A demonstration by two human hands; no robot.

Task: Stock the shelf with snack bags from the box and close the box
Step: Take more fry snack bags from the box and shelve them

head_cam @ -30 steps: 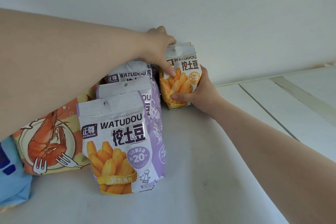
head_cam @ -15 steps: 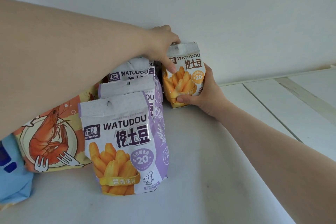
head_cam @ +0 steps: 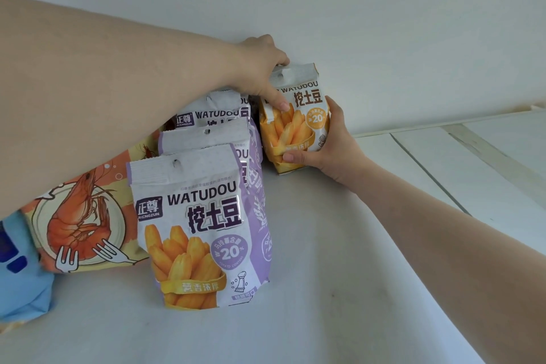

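Your left hand pinches the upright orange fries bag at its 11 o'clock corner; your right hand cups its 4 o'clock base.

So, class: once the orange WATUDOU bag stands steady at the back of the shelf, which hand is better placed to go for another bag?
Probably the right hand. It grips the orange WATUDOU bag low, beside bare shelf, while the left hand reaches over the purple WATUDOU bags.
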